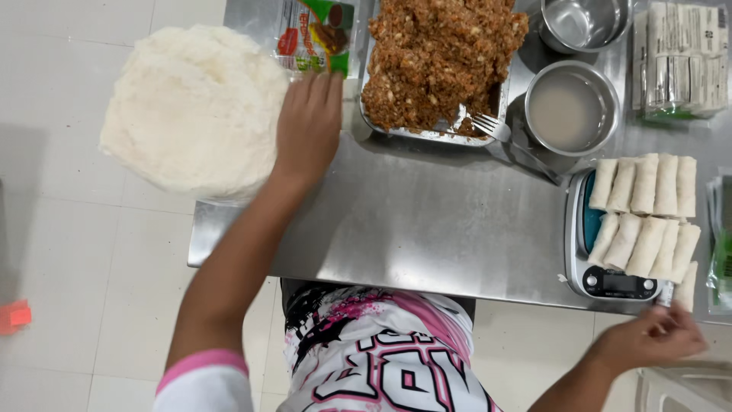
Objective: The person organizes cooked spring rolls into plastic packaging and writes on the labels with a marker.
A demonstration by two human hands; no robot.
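Note:
My left hand [307, 126] reaches out flat, fingers together, touching the right edge of a round stack of white wrappers [194, 107] at the table's left end. My right hand [657, 336] is low at the right, by the table's front edge, fingers closed on one white roll [684, 288] next to a kitchen scale [610, 281]. Several wrapped rolls [644, 210] lie in two rows on the scale. A metal tray [427, 134] holds a heap of brown minced filling [438, 57], with a fork [488, 126] at its corner.
A steel table [419, 221] carries a metal bowl of cloudy liquid [570, 111], an empty metal bowl [583, 23], a printed wrapper packet [313, 34] and packed rolls in plastic [679, 57]. White tiled floor lies left, with an orange object [15, 315].

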